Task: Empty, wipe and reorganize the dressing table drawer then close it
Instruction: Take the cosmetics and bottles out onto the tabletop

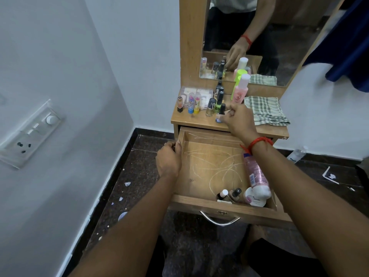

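The wooden drawer [211, 166] is pulled out, its floor streaked with white marks. A pink lotion tube [254, 172] lies along its right side. A white jar [254, 199] and two small bottles [229, 194] stand at its front right. My left hand [168, 160] grips the drawer's left wall. On the table top [191, 121], my right hand [238, 118] closes its fingers on a small black-capped nail polish bottle [220, 113]. Around that bottle stand several other small bottles [210, 106] and a tall pink bottle [240, 90].
A folded green checked cloth [265, 110] lies on the table's right. A clear plastic box [196, 94] sits at the back left. The mirror [259, 37] rises behind. A wall with a switch panel [30, 132] is close on the left. Bits of litter dot the dark floor [139, 196].
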